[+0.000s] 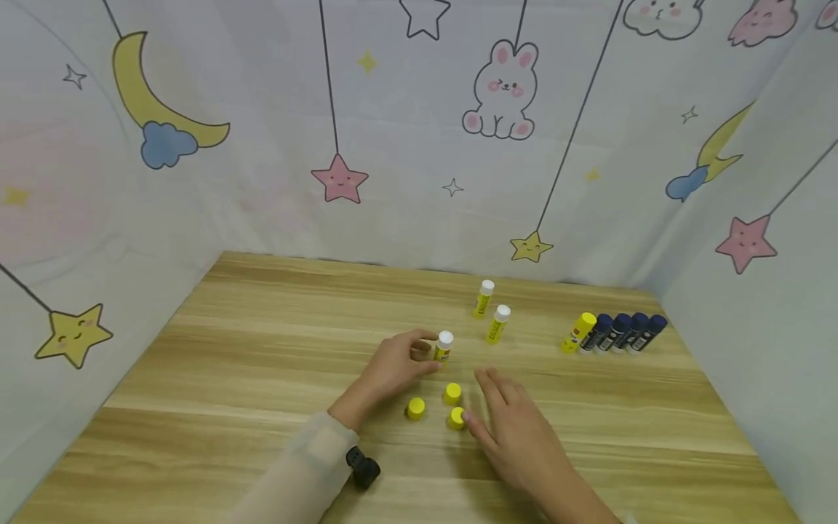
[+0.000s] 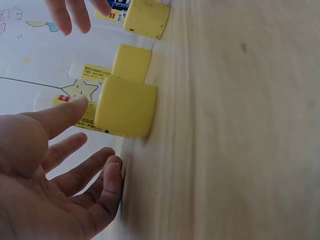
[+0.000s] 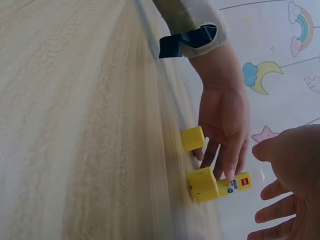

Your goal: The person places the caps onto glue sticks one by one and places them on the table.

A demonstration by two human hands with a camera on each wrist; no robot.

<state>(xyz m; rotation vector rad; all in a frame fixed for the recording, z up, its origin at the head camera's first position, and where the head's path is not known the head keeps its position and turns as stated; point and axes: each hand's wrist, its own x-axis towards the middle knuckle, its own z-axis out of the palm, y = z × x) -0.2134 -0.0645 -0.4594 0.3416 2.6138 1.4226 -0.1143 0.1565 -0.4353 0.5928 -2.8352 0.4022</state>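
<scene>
My left hand (image 1: 393, 364) is beside an upright yellow glue stick (image 1: 442, 352) with a white top. Its thumb and fingers lie loosely to either side, and in the left wrist view the fingers (image 2: 82, 172) are spread. Whether the thumb touches the stick I cannot tell. Three yellow caps (image 1: 452, 394) stand on the table between the hands. My right hand (image 1: 524, 437) has its fingers extended and holds nothing; its thumb is close to the nearest right cap (image 1: 456, 418). Two more white-topped glue sticks (image 1: 497, 325) stand farther back.
Toward the back right stands a row: a yellow-capped glue stick (image 1: 579, 333) beside several dark blue-capped sticks (image 1: 620, 333). The wooden table (image 1: 229, 364) meets a patterned cloth (image 1: 406, 225) at the back and sides. A black band (image 1: 363, 468) is on the left wrist.
</scene>
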